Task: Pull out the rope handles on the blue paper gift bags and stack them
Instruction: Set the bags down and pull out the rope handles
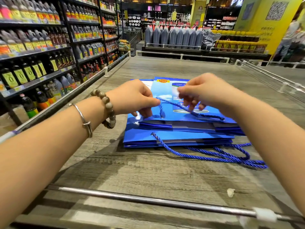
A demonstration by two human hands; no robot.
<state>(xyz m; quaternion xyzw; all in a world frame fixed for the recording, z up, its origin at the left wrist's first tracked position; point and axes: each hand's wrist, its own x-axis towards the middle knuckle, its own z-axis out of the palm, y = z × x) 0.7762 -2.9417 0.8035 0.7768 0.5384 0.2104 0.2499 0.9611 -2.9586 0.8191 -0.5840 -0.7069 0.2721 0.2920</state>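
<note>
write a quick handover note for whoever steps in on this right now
Left grip: pinches the rope of the top bag near its left end.
Right grip: fingers curled on the same rope, slightly blurred.
Bags: flat stack on the table.
Done: lower ropes are out, trailing to the near right.
Left: finish the top bag's handles, square the stack.

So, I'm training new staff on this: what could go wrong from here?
Both the left hand and right hand grip the rope of the top bag; a hard tug might tear the paper. The stack lies uneven, so pulling could shift it. Loose ropes trail near the right forearm and might snag.
</note>
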